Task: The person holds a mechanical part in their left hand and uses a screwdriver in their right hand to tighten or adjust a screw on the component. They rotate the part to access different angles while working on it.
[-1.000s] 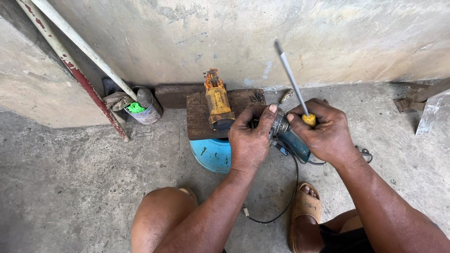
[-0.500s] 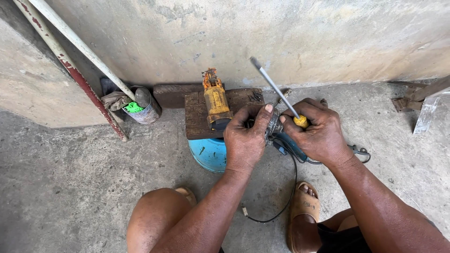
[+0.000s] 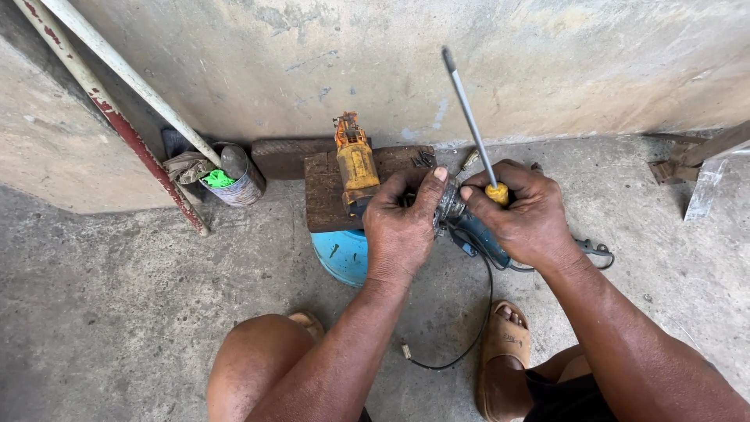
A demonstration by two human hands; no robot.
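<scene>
The left hand (image 3: 400, 227) is clenched around the metal head of a blue power tool (image 3: 469, 230), held just above the wooden block (image 3: 328, 195) on the floor. The right hand (image 3: 525, 212) grasps both the tool's body and a yellow-handled screwdriver (image 3: 475, 125), shaft pointing up. A firm left grip matters here — the head should not twist — and the cord (image 3: 469, 328) is best kept slack.

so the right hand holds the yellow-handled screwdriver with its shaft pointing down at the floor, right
Not quite. In the head view the right hand does hold the yellow-handled screwdriver, but its shaft points up toward the wall, not down at the floor.
</scene>
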